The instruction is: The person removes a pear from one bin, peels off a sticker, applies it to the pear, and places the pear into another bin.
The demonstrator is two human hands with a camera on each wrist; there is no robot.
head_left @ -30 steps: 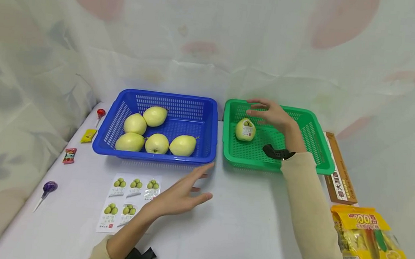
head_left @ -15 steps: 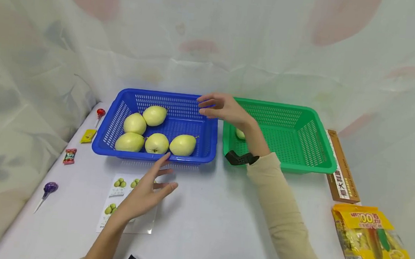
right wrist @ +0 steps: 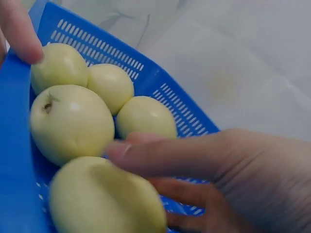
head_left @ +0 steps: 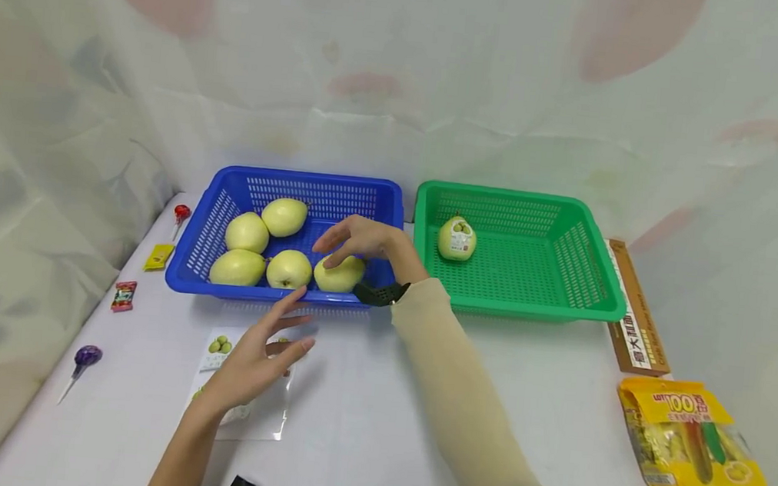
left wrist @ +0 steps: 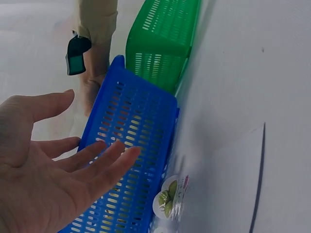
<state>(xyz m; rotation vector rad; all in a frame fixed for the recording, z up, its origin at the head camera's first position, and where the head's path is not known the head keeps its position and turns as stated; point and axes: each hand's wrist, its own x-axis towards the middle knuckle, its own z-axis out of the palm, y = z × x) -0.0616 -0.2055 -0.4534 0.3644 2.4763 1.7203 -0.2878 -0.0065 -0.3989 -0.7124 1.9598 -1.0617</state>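
Note:
My right hand [head_left: 370, 239] reaches into the blue basket [head_left: 211, 289], its fingers loosely bent over the rightmost pear [head_left: 339, 278]. In the right wrist view the thumb and fingers stand apart beside that pear [right wrist: 92, 204]; whether they touch it I cannot tell. Several other yellow-green pears [head_left: 238, 268] lie in the same basket. My left hand [head_left: 249, 366] hovers at the basket's front with fingers spread and holding nothing, over the sheet of pear stickers [head_left: 266, 417], which it partly covers. A pear with a sticker [head_left: 457, 239] sits in the green basket [head_left: 529, 309].
To the left lie a red lollipop [head_left: 182, 213], a yellow packet [head_left: 158, 257], a red candy [head_left: 123, 296] and a purple lollipop [head_left: 86, 356]. At the right are a brown box [head_left: 642, 327] and a yellow snack bag [head_left: 697, 451]. A curtain hangs behind the baskets.
My right hand has moved left from above the green basket to the rightmost pear in the blue one. My left hand has shifted left, over the sticker sheet.

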